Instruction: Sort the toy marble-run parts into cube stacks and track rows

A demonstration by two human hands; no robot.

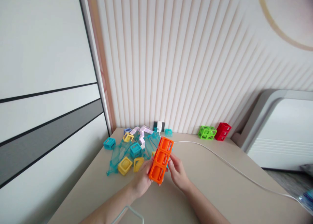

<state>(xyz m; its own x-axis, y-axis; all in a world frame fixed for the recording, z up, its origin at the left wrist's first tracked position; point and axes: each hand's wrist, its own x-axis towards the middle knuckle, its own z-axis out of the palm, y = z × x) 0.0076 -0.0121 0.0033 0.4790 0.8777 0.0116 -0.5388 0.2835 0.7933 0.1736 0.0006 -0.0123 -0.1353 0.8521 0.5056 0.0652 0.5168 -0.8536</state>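
Observation:
An orange block piece of three joined open-frame cubes is held up, tilted, over the near part of the table. My left hand is closed round its lower left side, with some fingertips showing under the bottom end. At the right side, my right hand grips the same piece, its thumb near the edge and its other fingers partly hidden behind. Just left of the hands lie a yellow cube and another yellow piece. Behind them is a teal cube.
A crumpled teal mesh bag lies under loose pieces, including a lilac jointed piece. A green block piece and a red one stand by the ribbed wall. A white cable crosses the table from a plug.

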